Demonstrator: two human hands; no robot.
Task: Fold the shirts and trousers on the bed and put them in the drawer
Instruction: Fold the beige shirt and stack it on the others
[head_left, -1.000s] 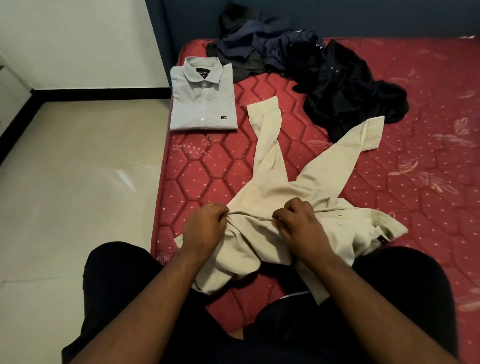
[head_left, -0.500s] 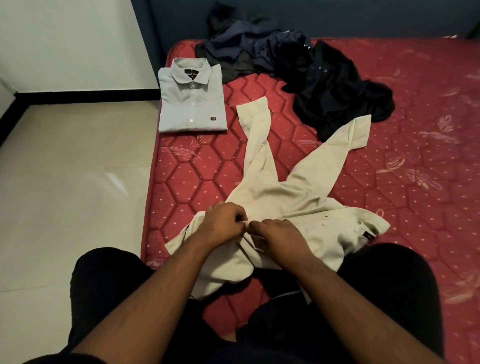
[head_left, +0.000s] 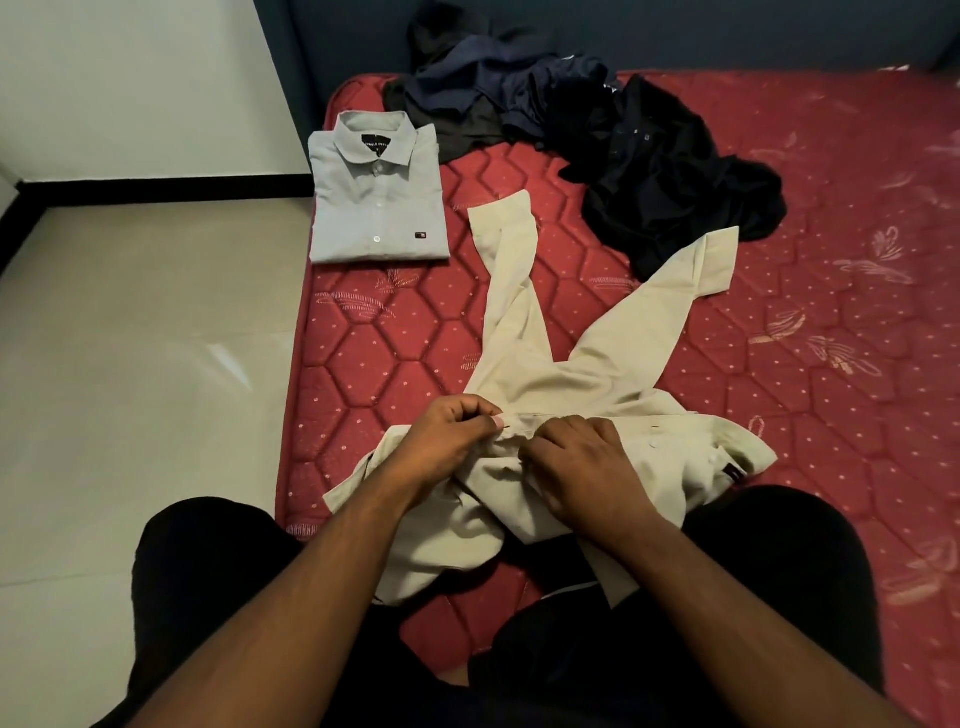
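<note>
My hands have drawn together along the cream shirt's front edge since a second ago, so I judge I'm buttoning it before folding. Left of the cream shirt, the grey shirt lies folded on the bed. My left hand pinches the placket, my right hand curls round the fabric just beside it. The shirt lies under both hands, sleeves reaching toward the dark pile beyond.
</note>
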